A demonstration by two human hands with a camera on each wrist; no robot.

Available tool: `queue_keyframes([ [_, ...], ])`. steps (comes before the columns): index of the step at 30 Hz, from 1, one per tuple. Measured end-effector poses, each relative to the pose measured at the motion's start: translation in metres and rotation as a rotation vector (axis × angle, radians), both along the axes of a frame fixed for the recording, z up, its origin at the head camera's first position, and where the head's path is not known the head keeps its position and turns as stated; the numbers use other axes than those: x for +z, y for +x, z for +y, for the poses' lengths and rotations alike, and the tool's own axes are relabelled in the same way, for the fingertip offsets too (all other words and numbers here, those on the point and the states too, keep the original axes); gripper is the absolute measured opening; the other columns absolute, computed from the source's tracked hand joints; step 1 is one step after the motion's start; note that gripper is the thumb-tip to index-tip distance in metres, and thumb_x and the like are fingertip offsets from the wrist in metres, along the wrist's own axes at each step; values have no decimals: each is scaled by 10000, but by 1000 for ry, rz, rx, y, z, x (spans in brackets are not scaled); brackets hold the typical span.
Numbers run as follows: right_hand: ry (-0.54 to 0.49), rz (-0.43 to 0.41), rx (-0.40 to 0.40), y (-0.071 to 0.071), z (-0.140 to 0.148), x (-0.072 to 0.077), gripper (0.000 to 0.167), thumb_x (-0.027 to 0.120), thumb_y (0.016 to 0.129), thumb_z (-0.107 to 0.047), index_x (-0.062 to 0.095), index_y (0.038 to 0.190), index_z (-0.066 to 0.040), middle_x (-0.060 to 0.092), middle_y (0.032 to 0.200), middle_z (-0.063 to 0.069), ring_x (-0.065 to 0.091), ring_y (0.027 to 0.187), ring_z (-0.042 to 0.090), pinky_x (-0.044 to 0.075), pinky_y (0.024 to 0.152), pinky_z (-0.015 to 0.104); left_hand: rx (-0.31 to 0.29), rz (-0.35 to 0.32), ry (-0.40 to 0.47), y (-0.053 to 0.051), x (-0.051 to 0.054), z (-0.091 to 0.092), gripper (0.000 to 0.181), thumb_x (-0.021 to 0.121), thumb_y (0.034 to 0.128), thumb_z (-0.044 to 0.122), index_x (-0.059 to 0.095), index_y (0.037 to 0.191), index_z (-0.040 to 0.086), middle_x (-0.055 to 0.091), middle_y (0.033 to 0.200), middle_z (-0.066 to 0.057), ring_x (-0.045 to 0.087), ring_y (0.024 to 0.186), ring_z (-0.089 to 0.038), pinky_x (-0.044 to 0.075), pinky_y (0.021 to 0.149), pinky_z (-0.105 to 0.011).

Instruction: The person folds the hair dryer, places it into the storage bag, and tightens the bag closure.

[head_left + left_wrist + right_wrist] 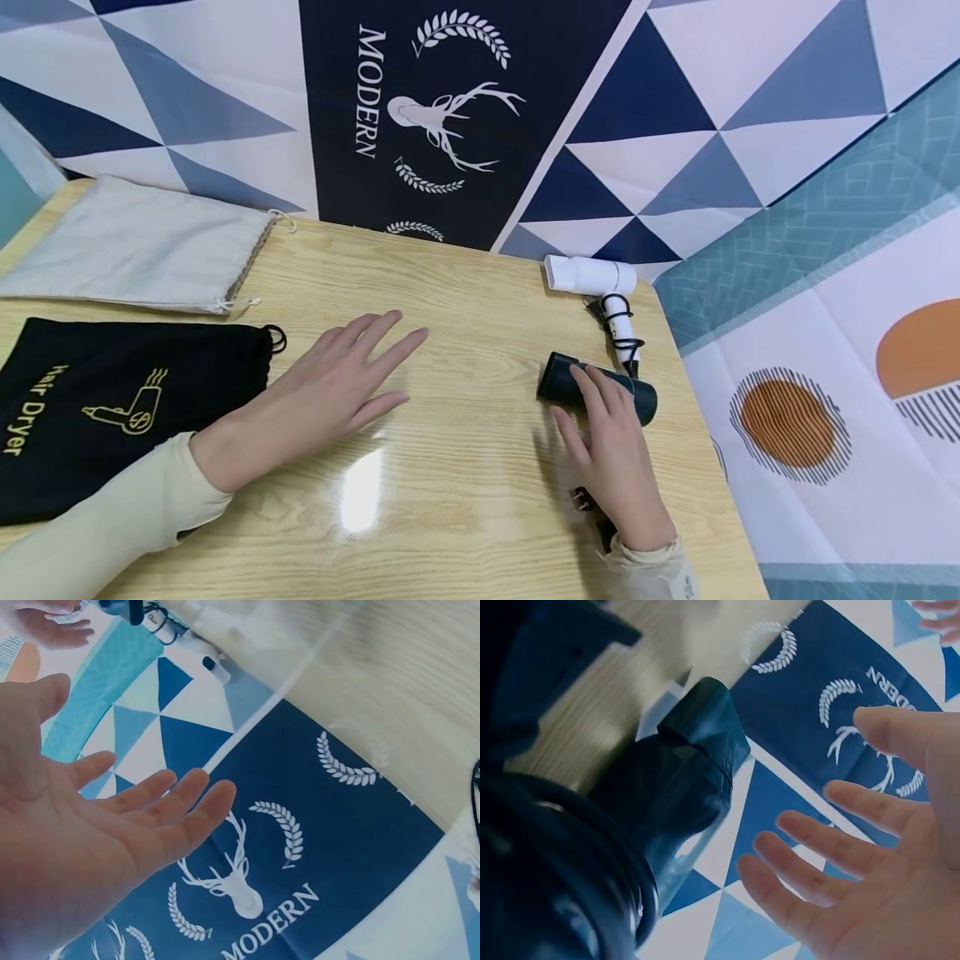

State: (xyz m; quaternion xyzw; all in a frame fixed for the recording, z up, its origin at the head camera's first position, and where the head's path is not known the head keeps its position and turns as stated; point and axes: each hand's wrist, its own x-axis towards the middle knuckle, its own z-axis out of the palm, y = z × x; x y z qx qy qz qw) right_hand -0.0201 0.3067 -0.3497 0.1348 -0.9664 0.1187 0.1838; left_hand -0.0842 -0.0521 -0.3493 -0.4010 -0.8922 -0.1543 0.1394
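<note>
So my read is that the step in hand is either getting hold of the dark hair dryer (561, 380) or letting go of it; one moment doesn't settle which. It's at the right side of the wooden table (465, 467), with its barrel crosswise under the person's right hand (618, 450). That hand is open with the fingers spread. From the head camera they lie over the barrel, but the right wrist view shows a gap, so I can't tell if anything's touching. If it's a pick-up, I'd say the next move calls for curling the fingers round the barrel or handle without snagging the cord coils (622, 847).

The left hand (330, 383) is open too and holds nothing, hanging over the table with its forearm across the black drawstring pouch (112, 387) (the one printed "Hair Dryer", handy label).

In the way: the two-pin plug (582, 499) pokes out beside the right wrist, and the white hair dryer (592, 275) sits just behind, its cord-wrapped handle right up by the dark barrel, so I'd worry about a bump there. The pale grey drawstring bag (142, 246) lies at the back left, well apart, in front of the "MODERN" deer-print backdrop (442, 100).
</note>
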Motion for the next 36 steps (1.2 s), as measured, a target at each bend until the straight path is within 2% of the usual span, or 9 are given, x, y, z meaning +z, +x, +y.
queue_keyframes([
  [4, 8, -13, -67, 6, 8, 5, 512, 712, 933, -214, 556, 1373, -2, 585, 1199, 211, 515, 1094, 376, 457, 874, 514, -10, -12, 4, -1, 3, 6, 657, 522, 1014, 453, 314, 1557, 146, 394, 1488, -208, 441, 1311, -384, 475, 945, -541],
  [9, 19, -11, -185, 16, 19, 8, 441, 722, 924, -218, 617, 1284, 14, 601, 1010, 188, 547, 913, 344, 486, 699, 501, -29, -16, 9, -2, 7, 12, 657, 527, 1014, 449, 319, 1555, 140, 401, 1484, -210, 448, 1308, -377, 481, 943, -537],
  [15, 8, -22, -247, 23, 26, 8, 392, 721, 925, -218, 646, 1221, 27, 626, 996, 205, 584, 905, 366, 495, 687, 535, -46, -7, 29, -4, 11, 18, 657, 548, 1011, 421, 316, 1553, 133, 416, 1459, -211, 462, 1294, -368, 478, 949, -528],
  [22, 44, -74, -336, 29, 35, 5, 413, 707, 937, -240, 629, 1219, 51, 631, 1049, 275, 599, 924, 434, 499, 691, 577, -54, -15, 22, -7, 13, 27, 633, 495, 1031, 445, 318, 1554, 135, 422, 1456, -207, 466, 1289, -355, 496, 918, -516],
  [24, 51, -125, -362, 29, 37, 4, 436, 693, 949, -265, 621, 1222, 67, 635, 1063, 292, 620, 894, 442, 509, 681, 578, -53, -11, 22, -10, 14, 30, 627, 479, 1036, 453, 320, 1553, 136, 423, 1456, -207, 471, 1285, -355, 503, 904, -515],
  [27, 59, -261, -401, 28, 41, 4, 497, 652, 974, -317, 587, 1236, 100, 650, 1030, 305, 648, 781, 420, 519, 627, 545, -50, -10, 22, -13, 15, 34, 622, 485, 1034, 448, 328, 1548, 135, 427, 1454, -209, 483, 1273, -358, 513, 882, -514],
  [32, 56, -512, -461, 22, 48, 1, 626, 559, 1013, -398, 486, 1246, 178, 621, 749, 231, 584, 543, 270, 435, 475, 395, -55, -41, 24, -16, 13, 38, 623, 516, 1026, 436, 343, 1542, 132, 442, 1443, -214, 502, 1256, -360, 517, 883, -508],
  [36, 25, -604, -479, 18, 52, -5, 625, 484, 1033, -449, 466, 1169, 161, 517, 642, 132, 501, 485, 219, 370, 453, 345, -59, -70, 32, -19, 10, 41, 618, 518, 1026, 435, 352, 1537, 129, 447, 1443, -215, 503, 1260, -356, 511, 894, -508],
])
